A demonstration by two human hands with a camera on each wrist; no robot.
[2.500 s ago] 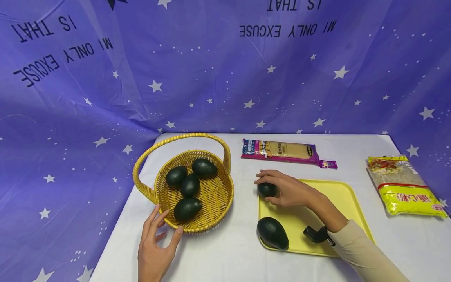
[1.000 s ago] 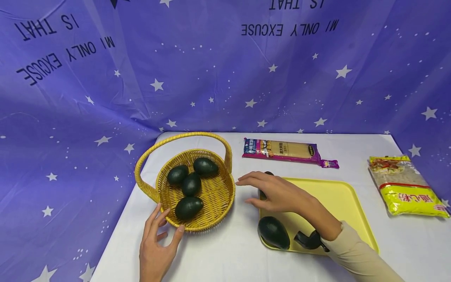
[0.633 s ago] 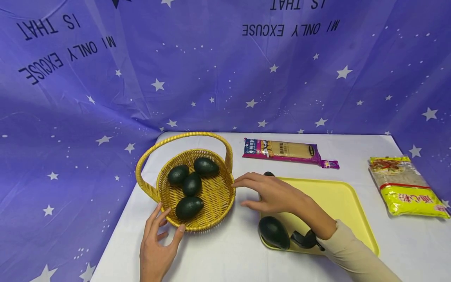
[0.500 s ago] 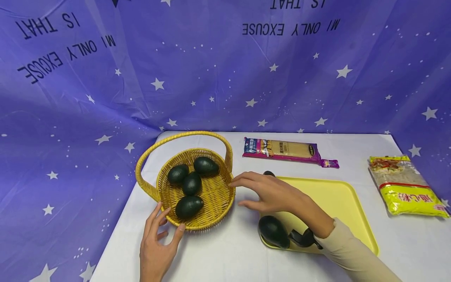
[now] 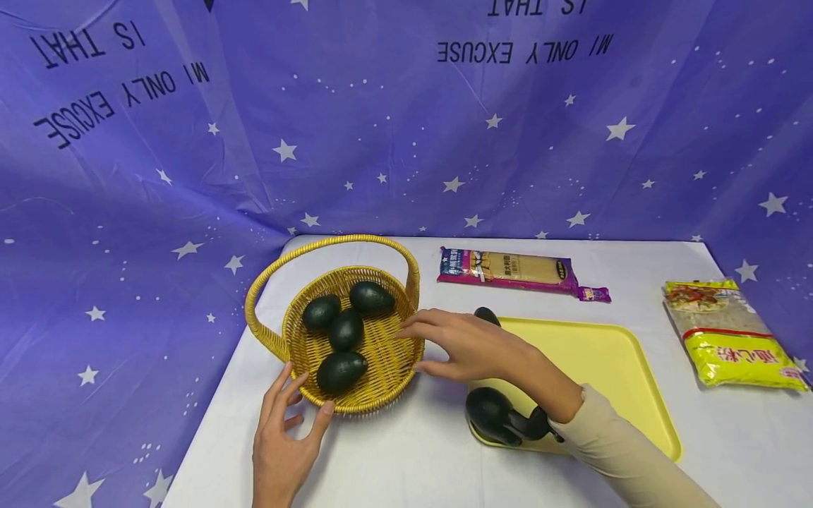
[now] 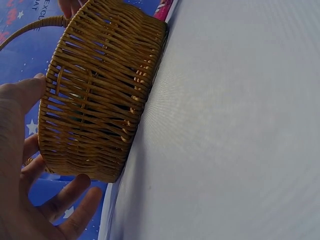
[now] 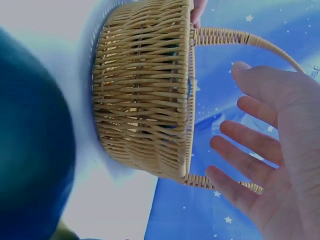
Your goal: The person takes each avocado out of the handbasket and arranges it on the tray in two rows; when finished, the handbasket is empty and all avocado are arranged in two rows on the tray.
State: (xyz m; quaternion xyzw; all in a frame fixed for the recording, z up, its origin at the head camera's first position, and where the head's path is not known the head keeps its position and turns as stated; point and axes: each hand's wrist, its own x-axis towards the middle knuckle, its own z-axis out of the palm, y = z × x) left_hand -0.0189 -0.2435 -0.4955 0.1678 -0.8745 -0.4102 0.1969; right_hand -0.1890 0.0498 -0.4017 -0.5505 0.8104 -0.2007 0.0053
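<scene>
A yellow wicker basket (image 5: 389,353) with a tall handle holds several dark green avocados (image 5: 341,372). My left hand (image 5: 282,441) rests with relaxed, spread fingers against its near-left rim; in the left wrist view the thumb touches the rim of the basket (image 6: 100,95). My right hand (image 5: 473,346) reaches over the right rim, fingers apart and holding nothing. Two more avocados are at the left side of the yellow tray (image 5: 597,360): a front avocado (image 5: 488,409), and a back avocado (image 5: 487,315) partly hidden by my right hand. A large avocado (image 7: 30,140) fills the left of the right wrist view.
A purple pack of noodles (image 5: 508,271) lies at the back of the white-covered table. Farther right is a yellow-and-clear food bag (image 5: 730,339). A purple starry cloth (image 5: 406,141) hangs behind. The black wrist camera (image 5: 533,425) hangs over the tray's front.
My right hand has let go of the back avocado at the tray's corner and moved left, from the tray to over the basket's right rim. My left hand stays at the basket.
</scene>
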